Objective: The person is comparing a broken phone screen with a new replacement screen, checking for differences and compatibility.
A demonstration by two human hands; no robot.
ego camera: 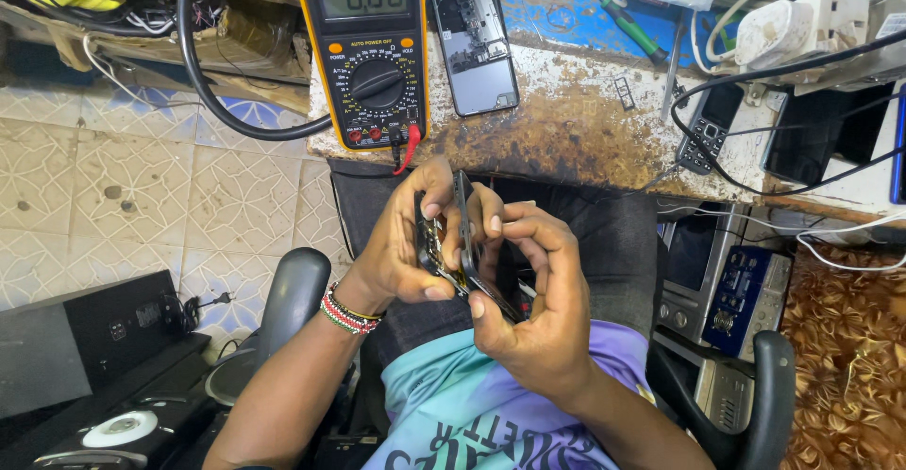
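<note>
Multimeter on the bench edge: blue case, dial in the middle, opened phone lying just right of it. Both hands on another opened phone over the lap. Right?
Not quite: the multimeter has a yellow-orange case, not blue, as the head view shows. The rest stands: dial in the middle, opened phone on the bench just right of it, left hand and right hand on the held phone over the lap.

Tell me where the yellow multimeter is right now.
In the head view, the multimeter lies on the workbench at upper centre, just left of an opened phone, beyond both hands.
</note>
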